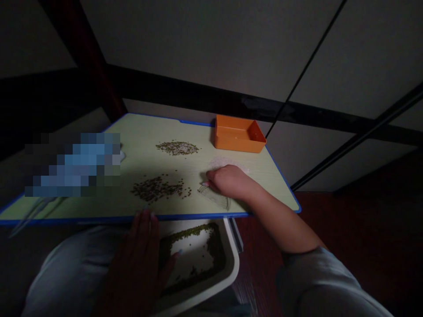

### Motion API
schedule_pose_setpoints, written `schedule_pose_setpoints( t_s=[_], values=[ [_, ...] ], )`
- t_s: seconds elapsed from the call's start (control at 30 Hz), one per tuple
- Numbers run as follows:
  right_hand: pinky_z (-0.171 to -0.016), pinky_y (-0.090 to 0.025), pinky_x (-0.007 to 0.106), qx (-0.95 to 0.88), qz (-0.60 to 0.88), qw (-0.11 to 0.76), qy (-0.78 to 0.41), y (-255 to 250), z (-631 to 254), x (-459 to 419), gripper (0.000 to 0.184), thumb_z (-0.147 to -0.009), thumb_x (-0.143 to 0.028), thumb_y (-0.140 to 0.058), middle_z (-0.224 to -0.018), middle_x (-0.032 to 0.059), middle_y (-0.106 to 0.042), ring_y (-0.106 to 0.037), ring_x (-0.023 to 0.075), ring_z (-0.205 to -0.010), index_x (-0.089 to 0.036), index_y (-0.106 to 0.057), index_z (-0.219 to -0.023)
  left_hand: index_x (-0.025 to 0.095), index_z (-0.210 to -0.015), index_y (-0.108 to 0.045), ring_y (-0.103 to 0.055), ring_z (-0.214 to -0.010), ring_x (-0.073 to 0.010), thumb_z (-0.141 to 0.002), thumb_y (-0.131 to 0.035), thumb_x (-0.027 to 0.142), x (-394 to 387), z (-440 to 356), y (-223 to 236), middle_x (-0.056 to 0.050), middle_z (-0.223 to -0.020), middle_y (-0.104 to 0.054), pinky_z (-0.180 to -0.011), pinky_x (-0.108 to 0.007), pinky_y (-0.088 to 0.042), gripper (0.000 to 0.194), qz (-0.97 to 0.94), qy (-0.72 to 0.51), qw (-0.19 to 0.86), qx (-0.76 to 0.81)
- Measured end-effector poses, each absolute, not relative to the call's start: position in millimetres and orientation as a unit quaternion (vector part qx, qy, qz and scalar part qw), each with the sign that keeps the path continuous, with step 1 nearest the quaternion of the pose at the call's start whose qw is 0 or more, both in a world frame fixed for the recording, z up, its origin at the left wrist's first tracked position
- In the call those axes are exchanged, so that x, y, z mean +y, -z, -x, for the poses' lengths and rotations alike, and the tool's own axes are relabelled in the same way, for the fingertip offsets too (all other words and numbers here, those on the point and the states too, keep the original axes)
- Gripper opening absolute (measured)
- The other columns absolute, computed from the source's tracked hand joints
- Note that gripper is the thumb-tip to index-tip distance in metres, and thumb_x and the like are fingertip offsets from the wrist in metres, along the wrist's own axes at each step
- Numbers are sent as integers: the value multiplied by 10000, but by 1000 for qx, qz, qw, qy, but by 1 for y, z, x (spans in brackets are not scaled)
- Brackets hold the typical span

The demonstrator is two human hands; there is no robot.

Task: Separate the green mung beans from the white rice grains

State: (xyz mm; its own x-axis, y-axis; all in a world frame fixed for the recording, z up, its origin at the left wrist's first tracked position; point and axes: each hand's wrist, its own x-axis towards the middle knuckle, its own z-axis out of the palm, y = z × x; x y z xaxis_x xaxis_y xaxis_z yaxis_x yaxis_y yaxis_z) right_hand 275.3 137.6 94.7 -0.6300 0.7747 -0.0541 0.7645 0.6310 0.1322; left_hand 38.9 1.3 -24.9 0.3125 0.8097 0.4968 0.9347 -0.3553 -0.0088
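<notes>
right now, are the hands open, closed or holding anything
Left hand: open, fingertips at the near edge of the board.
Right hand: curled shut by the see-through piece; can't tell if gripping it.

Reaching from lower right with right forearm (282, 215) bare, right hand (228, 181) curled inward, left hand (140, 251) low in shadow, fingers (144, 220) extended forward, thumb (169, 267) apart.

Thin see-through wedge-shaped piece (216, 198) near the front edge of the pale yellow worktop (277, 189), thin pale spread (220, 162) just beyond, loose dark seed-like pile (155, 189) to its left, speckled green-and-whitish pile (178, 148) farther back.
</notes>
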Motion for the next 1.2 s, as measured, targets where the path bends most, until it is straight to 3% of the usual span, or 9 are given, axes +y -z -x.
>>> schedule_pose_setpoints(
  t_s=[0.47,0.93,1.1,1.2],
  values=[
    [-621,-373,280,893,-447,42,-27,-97,-280,142,317,-946,-377,-430,-915,122,-728,-671,209,-814,-156,-653,-994,85,-1438,-114,-262,-1403,-364,-764,-440,517,5,-38,27,-223,-1527,-212,-952,-571,-476,864,794,228,171,-536],
    [-713,-357,328,841,-530,21,-109,-98,-287,162,297,-938,-359,-433,-868,144,-726,-663,241,-805,-144,-634,-978,17,-1415,-158,-243,-1407,-381,-828,-330,580,4,-40,30,-267,-1518,-226,-1042,-529,-371,832,796,224,185,-531],
    [-596,-281,238,887,-456,-54,49,-105,-295,156,284,-915,-374,-492,-747,47,-678,-536,125,-636,-145,-642,-841,21,-1418,-153,-239,-1407,-384,-819,-323,595,5,-40,31,-259,-1524,-218,-1054,-531,-342,847,795,231,165,-537],
    [-580,-267,208,918,-360,-33,163,-102,-292,152,279,-910,-355,-512,-668,-14,-616,-456,84,-588,-145,-621,-762,24,-1417,-162,-266,-1395,-384,-813,-340,582,5,-39,33,-258,-1520,-231,-1042,-523,-350,842,791,236,174,-537]
  ],
)
